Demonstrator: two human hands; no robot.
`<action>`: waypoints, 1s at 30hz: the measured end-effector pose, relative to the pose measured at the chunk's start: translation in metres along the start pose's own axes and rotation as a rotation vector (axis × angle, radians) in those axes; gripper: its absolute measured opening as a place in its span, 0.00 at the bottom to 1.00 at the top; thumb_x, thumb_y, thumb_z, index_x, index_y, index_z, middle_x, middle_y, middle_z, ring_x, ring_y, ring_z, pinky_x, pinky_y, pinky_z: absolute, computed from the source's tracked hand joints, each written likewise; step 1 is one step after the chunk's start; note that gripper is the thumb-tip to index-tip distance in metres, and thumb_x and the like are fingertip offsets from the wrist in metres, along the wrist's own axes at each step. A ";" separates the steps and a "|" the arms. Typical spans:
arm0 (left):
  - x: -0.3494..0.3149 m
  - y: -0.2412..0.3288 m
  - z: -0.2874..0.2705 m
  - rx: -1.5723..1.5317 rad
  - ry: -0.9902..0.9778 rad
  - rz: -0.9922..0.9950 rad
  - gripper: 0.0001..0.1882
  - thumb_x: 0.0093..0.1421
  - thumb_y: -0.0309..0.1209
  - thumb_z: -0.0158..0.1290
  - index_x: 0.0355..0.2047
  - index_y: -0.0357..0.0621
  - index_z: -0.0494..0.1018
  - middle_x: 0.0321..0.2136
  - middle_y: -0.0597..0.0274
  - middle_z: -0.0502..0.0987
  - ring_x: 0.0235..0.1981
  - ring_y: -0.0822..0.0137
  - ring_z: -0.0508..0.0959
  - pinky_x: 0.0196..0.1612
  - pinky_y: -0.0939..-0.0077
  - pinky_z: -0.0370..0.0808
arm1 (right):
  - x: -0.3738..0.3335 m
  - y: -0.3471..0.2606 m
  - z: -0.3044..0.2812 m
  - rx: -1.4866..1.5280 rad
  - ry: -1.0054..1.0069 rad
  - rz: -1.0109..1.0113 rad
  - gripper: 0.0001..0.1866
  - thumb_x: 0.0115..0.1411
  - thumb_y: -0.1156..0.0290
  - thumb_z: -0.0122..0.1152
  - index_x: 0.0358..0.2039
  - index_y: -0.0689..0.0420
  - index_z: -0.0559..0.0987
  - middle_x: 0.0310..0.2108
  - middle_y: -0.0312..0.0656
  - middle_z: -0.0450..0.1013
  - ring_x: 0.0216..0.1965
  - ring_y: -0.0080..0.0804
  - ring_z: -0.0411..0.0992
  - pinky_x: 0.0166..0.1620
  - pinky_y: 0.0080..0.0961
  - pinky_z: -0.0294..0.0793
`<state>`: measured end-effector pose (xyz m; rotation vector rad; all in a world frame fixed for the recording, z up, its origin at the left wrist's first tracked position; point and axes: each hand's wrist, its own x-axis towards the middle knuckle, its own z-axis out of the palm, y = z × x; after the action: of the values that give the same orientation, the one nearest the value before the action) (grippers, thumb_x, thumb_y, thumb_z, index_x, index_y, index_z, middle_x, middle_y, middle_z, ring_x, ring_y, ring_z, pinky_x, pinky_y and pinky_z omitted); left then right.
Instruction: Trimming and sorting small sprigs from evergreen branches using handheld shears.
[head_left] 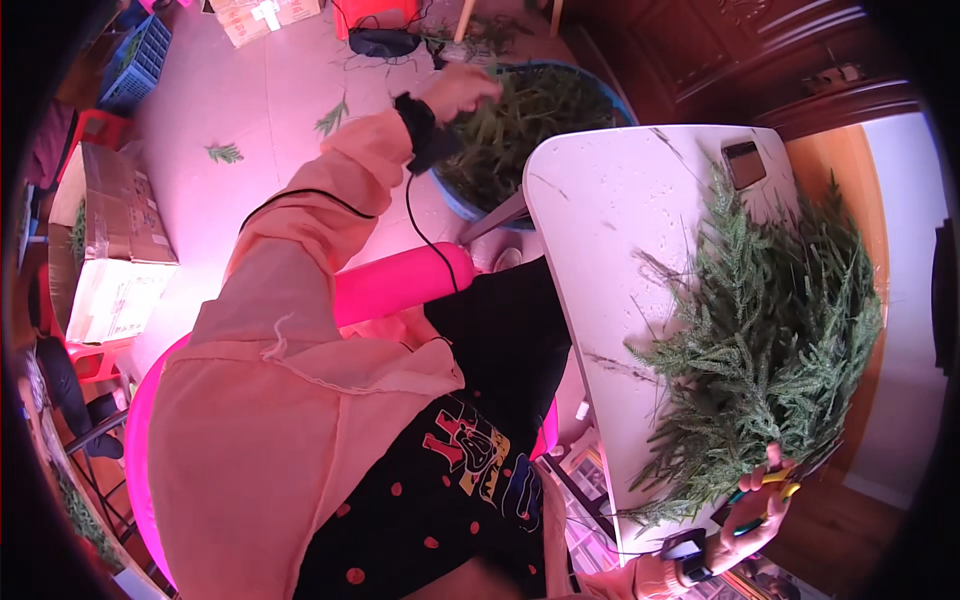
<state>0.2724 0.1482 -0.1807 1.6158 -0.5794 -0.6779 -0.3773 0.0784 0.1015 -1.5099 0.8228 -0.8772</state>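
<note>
My left hand [462,92] is stretched out over the near rim of a round blue tub [456,201] heaped with green artificial sprigs [540,115]. Its fingers look curled together; whatever they may hold is too small to make out. Low on the right, my right hand [755,505] grips pliers [782,480] with yellow and green handles; their jaws are partly hidden. Just beyond that hand, a big pile of artificial pine branches [770,340] covers the right side of a white table [600,250].
A phone-like dark rectangle [744,164] lies at the table's far corner. Pink cushioning [400,285] sits beside my lap. Cardboard boxes [120,260] and a blue crate [137,62] stand at left. Loose sprigs [225,153] lie on the floor. A black cord crosses my left sleeve.
</note>
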 end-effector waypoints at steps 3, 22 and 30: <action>0.006 0.000 0.048 -0.102 -0.140 0.001 0.13 0.50 0.38 0.62 0.21 0.39 0.78 0.17 0.69 0.74 0.15 0.78 0.68 0.17 0.83 0.63 | -0.024 0.002 -0.007 0.012 0.097 0.007 0.27 0.57 0.63 0.55 0.54 0.62 0.64 0.54 0.50 0.64 0.32 0.22 0.65 0.36 0.18 0.66; -0.013 0.197 0.096 -0.014 -0.758 0.187 0.28 0.67 0.36 0.39 0.65 0.39 0.50 0.60 0.48 0.62 0.61 0.58 0.62 0.60 0.66 0.63 | -0.152 0.007 -0.056 -0.587 0.648 0.211 0.22 0.55 0.69 0.55 0.50 0.65 0.72 0.37 0.37 0.71 0.34 0.24 0.66 0.40 0.22 0.65; -0.117 0.274 0.136 -0.001 -0.932 0.197 0.28 0.69 0.40 0.38 0.64 0.40 0.52 0.58 0.55 0.64 0.52 0.66 0.69 0.55 0.74 0.65 | -0.213 0.063 -0.077 -1.230 0.654 0.508 0.22 0.54 0.63 0.61 0.47 0.61 0.74 0.35 0.47 0.76 0.36 0.35 0.74 0.42 0.29 0.70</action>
<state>0.0948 0.0954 0.0890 1.1480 -1.3813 -1.2747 -0.5479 0.2218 0.0268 -1.8389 2.4061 -0.4257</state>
